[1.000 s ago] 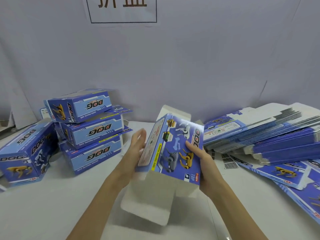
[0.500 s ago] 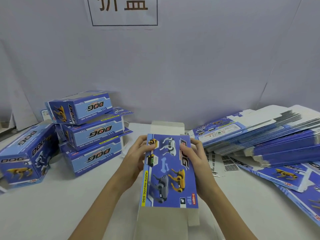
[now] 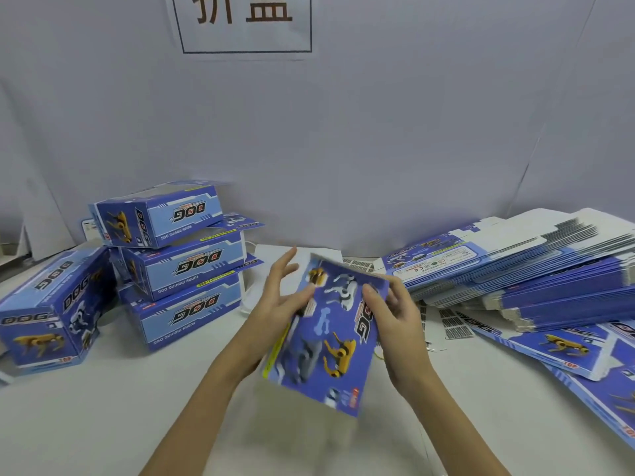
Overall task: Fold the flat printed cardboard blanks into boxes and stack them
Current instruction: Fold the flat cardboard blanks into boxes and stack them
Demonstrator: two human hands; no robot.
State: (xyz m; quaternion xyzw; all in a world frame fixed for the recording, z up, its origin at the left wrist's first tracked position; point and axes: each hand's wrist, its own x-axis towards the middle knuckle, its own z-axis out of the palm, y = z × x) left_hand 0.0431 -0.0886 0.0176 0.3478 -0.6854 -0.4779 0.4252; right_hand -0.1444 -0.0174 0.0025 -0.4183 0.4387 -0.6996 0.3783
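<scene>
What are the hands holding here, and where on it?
Both hold the half-formed box near its far end: left hand on the left edge, right hand on the right.

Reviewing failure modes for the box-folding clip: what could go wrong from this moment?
1. The box is held in mid-air by the left hand and right hand near its far end only; the left fingers look splayed, so it may slip or twist.
2. The three-box stack sits unevenly, the top box skewed; adding another might topple it.
3. The blanks lean in a slumped pile and could slide.
</scene>
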